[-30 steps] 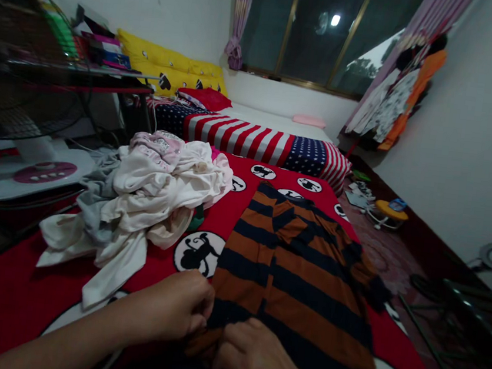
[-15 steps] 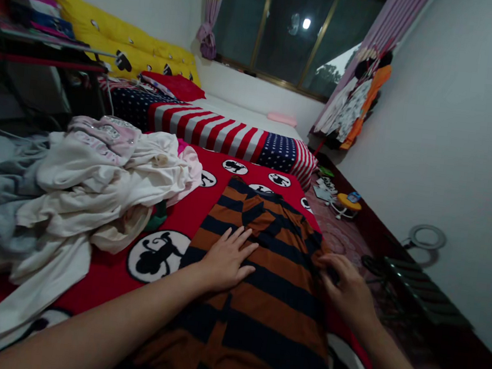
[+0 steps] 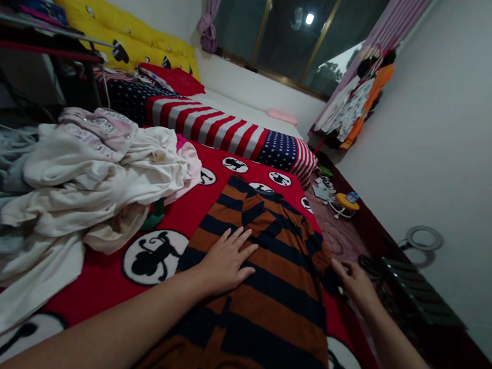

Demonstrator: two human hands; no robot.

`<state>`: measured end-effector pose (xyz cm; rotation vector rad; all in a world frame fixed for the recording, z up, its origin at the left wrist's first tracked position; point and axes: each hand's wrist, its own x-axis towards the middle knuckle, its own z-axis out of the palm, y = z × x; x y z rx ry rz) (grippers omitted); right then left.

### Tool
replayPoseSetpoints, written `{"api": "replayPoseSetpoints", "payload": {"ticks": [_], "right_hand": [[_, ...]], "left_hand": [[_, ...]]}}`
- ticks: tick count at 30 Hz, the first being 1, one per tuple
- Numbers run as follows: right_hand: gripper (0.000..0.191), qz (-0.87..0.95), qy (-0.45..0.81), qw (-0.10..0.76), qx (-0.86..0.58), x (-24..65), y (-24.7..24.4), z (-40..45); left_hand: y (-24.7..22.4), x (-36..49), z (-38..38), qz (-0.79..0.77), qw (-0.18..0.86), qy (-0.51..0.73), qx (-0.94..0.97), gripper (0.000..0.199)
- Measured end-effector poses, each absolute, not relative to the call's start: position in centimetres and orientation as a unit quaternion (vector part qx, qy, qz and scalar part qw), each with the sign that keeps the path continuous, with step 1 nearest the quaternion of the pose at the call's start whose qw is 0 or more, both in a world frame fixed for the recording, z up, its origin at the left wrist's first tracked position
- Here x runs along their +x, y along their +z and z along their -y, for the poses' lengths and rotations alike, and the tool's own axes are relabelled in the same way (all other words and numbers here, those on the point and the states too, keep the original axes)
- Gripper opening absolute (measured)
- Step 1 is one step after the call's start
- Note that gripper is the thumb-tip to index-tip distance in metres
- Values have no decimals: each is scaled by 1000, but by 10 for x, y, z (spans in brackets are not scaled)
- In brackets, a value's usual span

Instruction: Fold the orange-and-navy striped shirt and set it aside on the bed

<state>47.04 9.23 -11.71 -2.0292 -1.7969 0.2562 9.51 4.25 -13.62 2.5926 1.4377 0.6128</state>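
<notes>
Your left hand [image 3: 226, 262] lies spread on the striped top [image 3: 268, 305]; your right hand [image 3: 352, 282] touches its sleeve [image 3: 322, 259], maybe pinching.

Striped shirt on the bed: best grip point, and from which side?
Likely the sleeve end on its right edge, coming from the floor side, by the right hand. It juts past the flat body of the striped shirt, so it pinches easily; the left hand pins the body to the red bedspread.

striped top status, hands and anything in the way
Left hand flat on the striped orange-and-navy top. Right hand open at its far sleeve edge. Pile of pale clothes beside it, apart, on the red bed cover.
</notes>
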Motion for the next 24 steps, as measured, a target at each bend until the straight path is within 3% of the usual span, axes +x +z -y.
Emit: {"api": "replayPoseSetpoints", "payload": {"ticks": [7, 11, 15, 17, 20, 24], "right_hand": [[23, 632, -38, 171, -755, 468, -100, -99], [22, 592, 3, 146, -793, 458, -63, -120], [18, 583, 41, 236, -777, 405, -14, -147], [17, 586, 111, 312, -740, 360, 5, -152], [20, 603, 347, 419, -583, 293, 18, -140], [40, 668, 438, 397, -453, 259, 7, -96]], "left_hand": [[-135, 94, -42, -470, 72, 211, 854, 56], [-132, 92, -43, -464, 109, 237, 847, 54], [-125, 86, -47, -459, 197, 328, 802, 44], [-123, 82, -51, -451, 246, 396, 761, 42], [-128, 77, -58, -443, 319, 478, 688, 46], [-142, 73, -69, -447, 381, 525, 616, 57]]}}
